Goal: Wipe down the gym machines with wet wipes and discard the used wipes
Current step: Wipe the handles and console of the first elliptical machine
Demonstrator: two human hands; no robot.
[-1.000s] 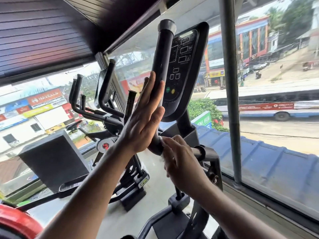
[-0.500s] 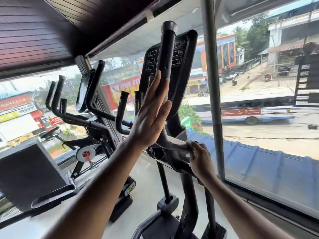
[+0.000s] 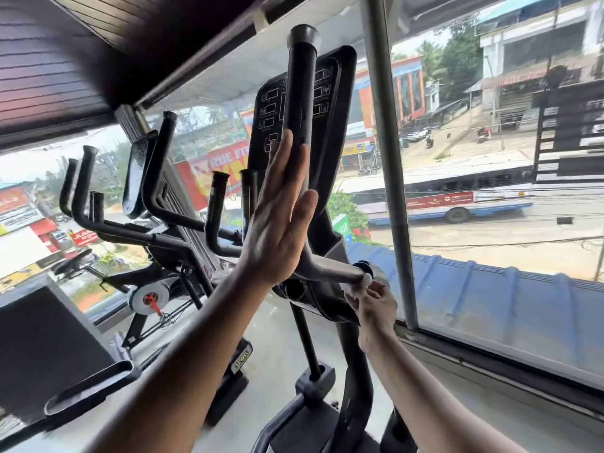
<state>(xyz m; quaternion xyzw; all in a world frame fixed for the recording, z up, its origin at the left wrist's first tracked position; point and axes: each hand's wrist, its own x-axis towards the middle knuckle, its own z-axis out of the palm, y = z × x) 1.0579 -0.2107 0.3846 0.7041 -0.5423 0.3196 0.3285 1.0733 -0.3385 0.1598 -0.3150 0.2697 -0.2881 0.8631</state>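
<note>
A black elliptical machine stands in front of me, its tall padded handlebar (image 3: pixel 300 93) rising before the dark console panel (image 3: pixel 330 103). My left hand (image 3: pixel 277 220) lies flat and open against the handlebar's lower part, fingers pointing up. Lower right, my right hand (image 3: pixel 376 304) pinches a small white wet wipe (image 3: pixel 366 278) against the end of the grey horizontal bar (image 3: pixel 330 269) where the handlebar bends. Most of the wipe is hidden by my fingers.
A second black exercise machine (image 3: pixel 153 223) with several curved handles stands to the left by the window. A metal window post (image 3: pixel 389 178) rises just right of the console. A black foot pedal (image 3: pixel 88 390) juts out lower left. A street shows beyond the glass.
My right hand has slid rightward along the horizontal bar to its end, with the wipe now visible at my fingertips. My left hand stays flat on the handlebar. The view has moved closer.
</note>
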